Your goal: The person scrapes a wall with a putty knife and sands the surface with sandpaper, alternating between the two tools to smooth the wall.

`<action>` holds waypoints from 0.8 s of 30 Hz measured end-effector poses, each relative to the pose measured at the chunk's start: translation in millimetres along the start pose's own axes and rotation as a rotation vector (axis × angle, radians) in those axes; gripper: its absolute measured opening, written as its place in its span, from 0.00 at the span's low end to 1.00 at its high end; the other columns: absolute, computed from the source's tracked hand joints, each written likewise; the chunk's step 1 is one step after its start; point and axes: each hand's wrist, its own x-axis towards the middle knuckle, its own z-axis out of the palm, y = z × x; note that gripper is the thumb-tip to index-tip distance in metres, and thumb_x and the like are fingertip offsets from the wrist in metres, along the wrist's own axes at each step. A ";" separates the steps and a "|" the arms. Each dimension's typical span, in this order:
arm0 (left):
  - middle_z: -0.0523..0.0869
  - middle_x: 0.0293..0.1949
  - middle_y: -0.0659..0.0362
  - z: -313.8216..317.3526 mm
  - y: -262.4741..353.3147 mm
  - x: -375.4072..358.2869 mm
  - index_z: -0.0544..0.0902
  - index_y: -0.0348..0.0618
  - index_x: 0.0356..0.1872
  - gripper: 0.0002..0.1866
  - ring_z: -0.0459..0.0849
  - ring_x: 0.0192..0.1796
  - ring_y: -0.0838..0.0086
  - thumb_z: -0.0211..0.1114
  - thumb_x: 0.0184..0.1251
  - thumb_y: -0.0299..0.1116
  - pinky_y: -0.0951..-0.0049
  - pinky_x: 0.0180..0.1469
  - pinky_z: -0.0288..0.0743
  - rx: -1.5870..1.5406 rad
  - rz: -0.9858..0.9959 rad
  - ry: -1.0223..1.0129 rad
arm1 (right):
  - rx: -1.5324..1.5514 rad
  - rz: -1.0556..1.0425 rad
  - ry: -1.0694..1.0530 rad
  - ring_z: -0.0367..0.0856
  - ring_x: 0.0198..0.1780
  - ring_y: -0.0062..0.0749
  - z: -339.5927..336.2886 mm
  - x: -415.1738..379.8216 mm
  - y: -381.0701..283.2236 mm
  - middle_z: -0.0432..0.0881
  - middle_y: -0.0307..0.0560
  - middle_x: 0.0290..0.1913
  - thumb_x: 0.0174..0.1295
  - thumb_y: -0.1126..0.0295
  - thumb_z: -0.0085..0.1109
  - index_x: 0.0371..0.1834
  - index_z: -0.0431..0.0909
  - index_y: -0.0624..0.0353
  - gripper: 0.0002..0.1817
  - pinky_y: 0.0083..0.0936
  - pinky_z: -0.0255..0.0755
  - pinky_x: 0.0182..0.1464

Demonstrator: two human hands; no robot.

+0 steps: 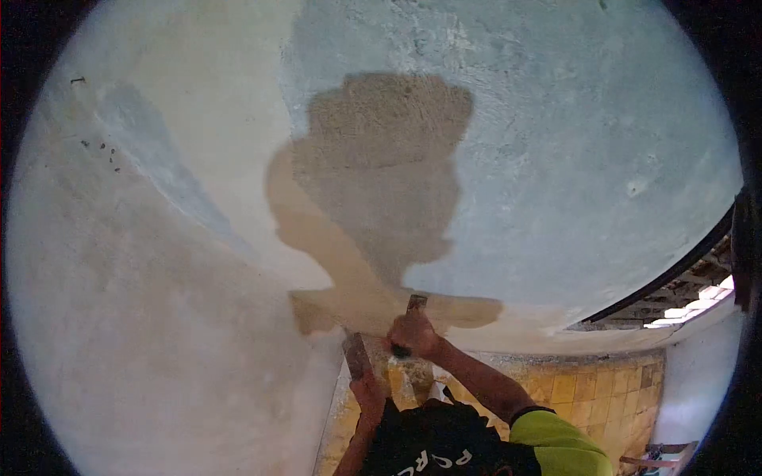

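My right hand [421, 337] is closed around a putty knife [417, 302], its short blade pointing up toward the wall and a dark handle end showing below the fist. Just left of it and lower, my left hand [369, 393] grips a wide flat scraper [356, 357], whose long rectangular blade stands tilted upward. The two blades are apart, close to the lower part of the wall [540, 182]. That wall carries a blue-grey coat over a paler cream surface, and a large head-and-shoulders shadow falls across it.
An adjoining pale wall [143, 341] rises on the left, with a nail and small dark holes near its top. Yellowish floor tiles [587, 393] lie below. At right are a dark-edged opening [690, 278] and wooden pieces [659, 460] low in the corner.
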 end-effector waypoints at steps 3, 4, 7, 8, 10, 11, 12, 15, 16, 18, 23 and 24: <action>0.74 0.24 0.50 2.7 37.0 -5.0 0.76 0.30 0.39 0.21 0.67 0.23 0.69 0.52 0.77 0.43 0.60 0.26 0.60 -0.143 0.468 0.239 | 0.089 0.011 -0.081 0.82 0.34 0.48 -4.2 -6.9 -6.9 0.81 0.51 0.28 0.59 0.58 0.56 0.27 0.80 0.52 0.11 0.45 0.74 0.38; 0.74 0.23 0.51 3.8 44.3 -6.7 0.76 0.30 0.37 0.21 0.67 0.23 0.70 0.52 0.77 0.43 0.61 0.26 0.61 -0.187 0.250 0.258 | 0.345 -0.089 0.209 0.82 0.28 0.46 0.4 -14.4 -6.0 0.80 0.51 0.25 0.56 0.58 0.59 0.23 0.78 0.52 0.11 0.46 0.72 0.33; 0.74 0.23 0.53 5.5 79.9 -14.2 0.76 0.31 0.35 0.20 0.66 0.24 0.71 0.53 0.76 0.42 0.62 0.28 0.62 -0.249 0.117 0.311 | 0.217 -0.019 0.017 0.81 0.30 0.49 42.1 -5.2 26.6 0.80 0.51 0.27 0.56 0.59 0.59 0.22 0.77 0.53 0.12 0.47 0.73 0.35; 0.74 0.23 0.53 4.4 87.6 -11.1 0.77 0.31 0.35 0.19 0.67 0.25 0.72 0.54 0.76 0.42 0.63 0.29 0.63 -0.267 0.212 0.350 | 0.217 -0.023 0.023 0.81 0.30 0.49 26.5 -2.5 16.7 0.80 0.51 0.27 0.56 0.59 0.59 0.22 0.77 0.53 0.12 0.47 0.73 0.35; 0.79 0.32 0.51 -1.3 75.8 -7.1 0.78 0.30 0.42 0.19 0.73 0.32 0.68 0.52 0.77 0.41 0.64 0.39 0.68 -0.061 0.299 0.333 | 0.243 -0.366 0.456 0.81 0.31 0.49 -0.5 -14.2 -8.0 0.79 0.50 0.26 0.58 0.61 0.58 0.21 0.76 0.53 0.12 0.45 0.73 0.33; 0.84 0.40 0.49 -4.6 69.1 -9.2 0.79 0.28 0.48 0.21 0.79 0.40 0.64 0.51 0.79 0.41 0.65 0.48 0.73 0.143 0.378 0.305 | 0.439 0.006 0.110 0.80 0.29 0.48 15.8 -27.8 3.2 0.79 0.50 0.27 0.60 0.63 0.58 0.21 0.75 0.54 0.12 0.41 0.73 0.28; 0.84 0.40 0.49 -5.7 63.1 -12.1 0.79 0.28 0.48 0.21 0.79 0.40 0.64 0.51 0.79 0.41 0.65 0.48 0.73 0.145 0.372 0.300 | 0.444 0.012 0.107 0.80 0.29 0.48 24.5 -23.4 9.8 0.79 0.50 0.27 0.60 0.63 0.58 0.21 0.75 0.54 0.12 0.41 0.73 0.28; 0.83 0.48 0.45 -6.4 35.2 -7.2 0.77 0.29 0.56 0.21 0.80 0.47 0.63 0.52 0.78 0.39 0.61 0.50 0.73 0.004 -0.100 0.058 | 0.202 -0.151 0.289 0.79 0.26 0.49 22.3 -8.6 13.8 0.77 0.50 0.24 0.58 0.62 0.58 0.20 0.75 0.54 0.12 0.41 0.73 0.26; 0.81 0.52 0.44 -2.1 -19.4 -3.6 0.74 0.30 0.60 0.20 0.80 0.49 0.60 0.52 0.78 0.37 0.57 0.50 0.73 0.174 0.081 -0.003 | 0.261 -0.218 0.311 0.79 0.26 0.52 8.2 -12.6 -2.5 0.77 0.52 0.22 0.58 0.59 0.57 0.21 0.76 0.55 0.14 0.43 0.74 0.28; 0.79 0.56 0.43 -0.2 -41.1 -2.6 0.71 0.30 0.63 0.21 0.79 0.51 0.58 0.53 0.77 0.35 0.53 0.49 0.73 0.342 0.256 -0.065 | 0.324 -0.286 0.329 0.79 0.25 0.55 1.0 -10.3 -6.5 0.76 0.53 0.21 0.58 0.57 0.56 0.21 0.77 0.56 0.15 0.45 0.74 0.30; 0.74 0.63 0.40 -3.7 -11.1 2.2 0.62 0.35 0.71 0.26 0.77 0.58 0.46 0.50 0.72 0.22 0.48 0.53 0.70 0.371 0.332 -0.027 | 0.278 -0.061 0.006 0.82 0.34 0.55 -5.8 -6.7 -4.7 0.82 0.55 0.28 0.66 0.48 0.50 0.28 0.84 0.57 0.24 0.45 0.77 0.35; 0.74 0.63 0.40 -5.5 -9.2 4.4 0.62 0.35 0.71 0.26 0.77 0.58 0.46 0.50 0.72 0.22 0.48 0.53 0.70 0.371 0.334 -0.028 | 0.277 -0.060 0.008 0.82 0.34 0.55 -10.9 -7.2 -6.5 0.82 0.55 0.28 0.66 0.48 0.50 0.28 0.84 0.57 0.24 0.45 0.77 0.35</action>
